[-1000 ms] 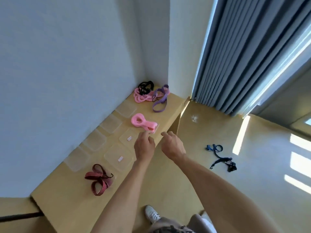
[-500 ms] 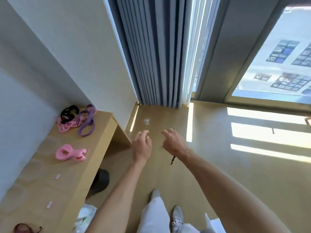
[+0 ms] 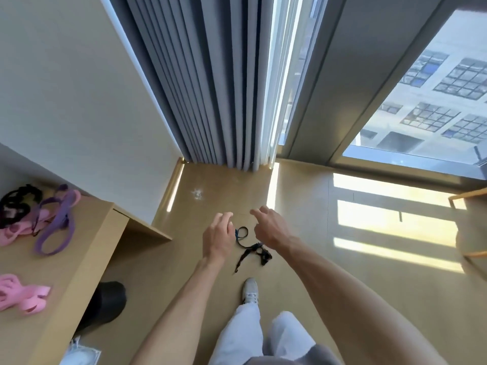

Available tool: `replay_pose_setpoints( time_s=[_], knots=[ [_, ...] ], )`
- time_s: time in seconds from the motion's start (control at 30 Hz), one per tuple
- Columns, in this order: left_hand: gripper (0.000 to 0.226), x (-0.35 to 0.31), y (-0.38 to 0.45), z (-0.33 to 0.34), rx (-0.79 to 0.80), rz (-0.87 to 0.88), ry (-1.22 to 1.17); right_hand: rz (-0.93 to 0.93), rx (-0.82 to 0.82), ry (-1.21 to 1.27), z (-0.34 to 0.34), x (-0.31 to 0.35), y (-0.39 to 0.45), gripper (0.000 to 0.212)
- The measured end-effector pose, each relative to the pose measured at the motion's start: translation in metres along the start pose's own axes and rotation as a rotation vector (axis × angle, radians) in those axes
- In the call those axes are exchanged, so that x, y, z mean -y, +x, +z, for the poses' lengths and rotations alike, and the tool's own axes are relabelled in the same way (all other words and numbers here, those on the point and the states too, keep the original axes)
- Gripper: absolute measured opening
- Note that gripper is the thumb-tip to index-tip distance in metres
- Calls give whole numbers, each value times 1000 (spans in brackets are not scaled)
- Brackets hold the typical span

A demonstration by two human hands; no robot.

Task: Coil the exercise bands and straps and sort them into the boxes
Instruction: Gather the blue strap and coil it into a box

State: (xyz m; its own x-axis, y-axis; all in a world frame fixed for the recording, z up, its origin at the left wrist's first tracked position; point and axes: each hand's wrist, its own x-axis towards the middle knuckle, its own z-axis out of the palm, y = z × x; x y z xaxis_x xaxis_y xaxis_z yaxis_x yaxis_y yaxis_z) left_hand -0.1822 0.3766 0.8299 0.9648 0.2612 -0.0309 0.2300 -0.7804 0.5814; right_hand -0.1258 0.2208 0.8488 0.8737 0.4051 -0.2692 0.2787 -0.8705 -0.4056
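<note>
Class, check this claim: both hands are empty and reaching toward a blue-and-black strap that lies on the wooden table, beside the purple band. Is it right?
Not quite. The head view shows the blue-and-black strap lying on the floor, between the two hands, not on the wooden table. The rest holds: the left hand and right hand are empty and reaching toward it. The purple band stays on the table.

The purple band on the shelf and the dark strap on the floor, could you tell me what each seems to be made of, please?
Purple band: probably rubber or latex, matte; a wide flat loop lying in smooth curves. Dark strap: likely woven webbing, black and blue; narrow, limp, tangled, with what may be a buckle, too small to confirm.
</note>
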Motion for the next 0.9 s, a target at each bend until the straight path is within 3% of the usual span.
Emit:
replay_pose_setpoints(
  time_s=[0.23,0.43,0.63,0.9],
  knots=[
    [29,-27,77,20,-61,-71,16,-124,34,-10,-21,-44,80,53],
    [44,13,100,115,-33,-305,83,-202,186,-62,34,-103,151,57],
    [56,87,97,264,91,-444,156,-239,323,-117,149,-178,218,63],
    [52,233,119,491,171,-550,159,-255,391,-144,377,-281,308,61]
  ],
)
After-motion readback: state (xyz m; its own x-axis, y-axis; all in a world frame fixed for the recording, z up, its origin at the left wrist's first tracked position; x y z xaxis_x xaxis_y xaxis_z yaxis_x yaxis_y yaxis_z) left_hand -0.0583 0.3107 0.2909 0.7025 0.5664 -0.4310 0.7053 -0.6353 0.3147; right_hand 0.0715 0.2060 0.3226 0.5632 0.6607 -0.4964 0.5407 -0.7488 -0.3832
